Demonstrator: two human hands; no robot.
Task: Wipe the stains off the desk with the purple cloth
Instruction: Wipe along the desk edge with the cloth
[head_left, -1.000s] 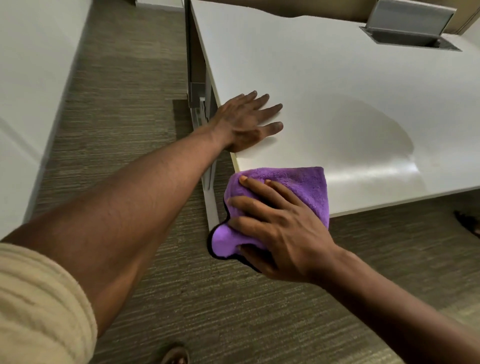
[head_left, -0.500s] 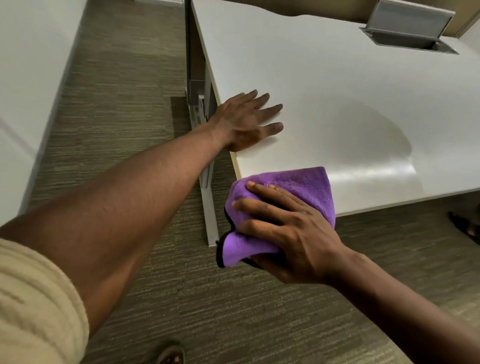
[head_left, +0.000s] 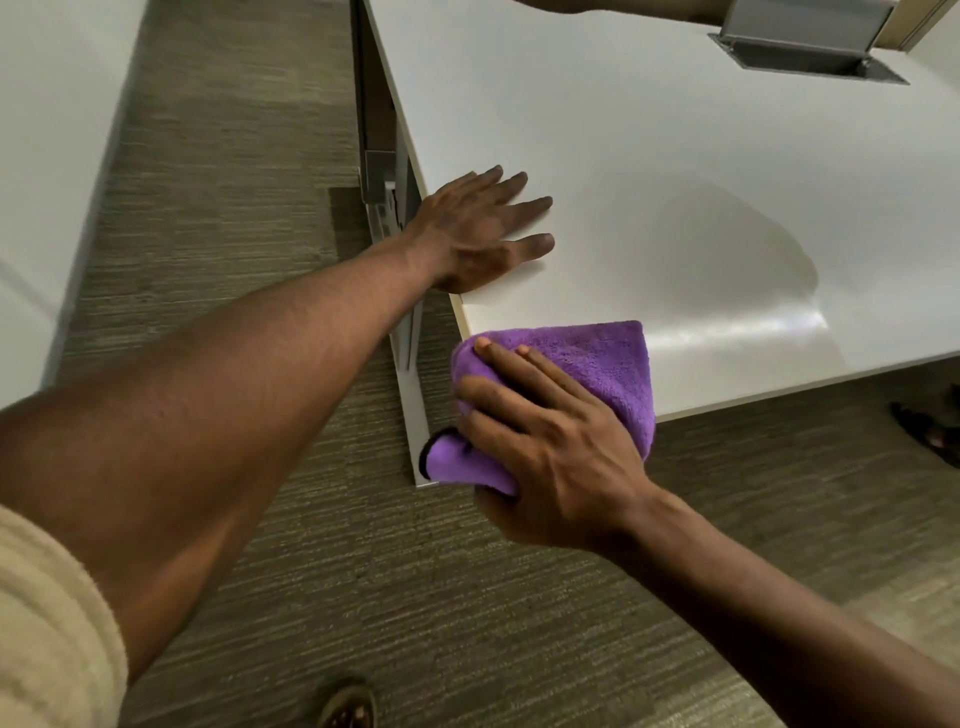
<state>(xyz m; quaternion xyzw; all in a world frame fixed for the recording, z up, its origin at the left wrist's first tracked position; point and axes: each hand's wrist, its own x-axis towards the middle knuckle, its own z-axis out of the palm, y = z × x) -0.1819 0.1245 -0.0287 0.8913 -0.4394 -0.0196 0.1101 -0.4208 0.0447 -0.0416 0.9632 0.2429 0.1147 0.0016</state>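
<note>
The white desk (head_left: 649, 166) fills the upper right of the head view. A folded purple cloth (head_left: 597, 364) with a black hem lies over the desk's near left corner, partly hanging off the edge. My right hand (head_left: 550, 441) grips the cloth and presses it on that corner. My left hand (head_left: 478, 228) rests flat on the desktop near the left edge, fingers spread, holding nothing. I see no clear stain; a glossy streak (head_left: 727, 327) shines to the right of the cloth.
A grey cable box (head_left: 805, 36) with a raised lid sits in the desk at the back right. The desk leg (head_left: 410, 338) stands below the corner. Carpet (head_left: 234, 208) covers the floor. A white wall or cabinet (head_left: 47, 130) is at the left. A sandalled foot (head_left: 348, 706) shows below.
My right hand has slid the cloth slightly right and further onto the desk corner. My left hand has stayed flat in the same spot.
</note>
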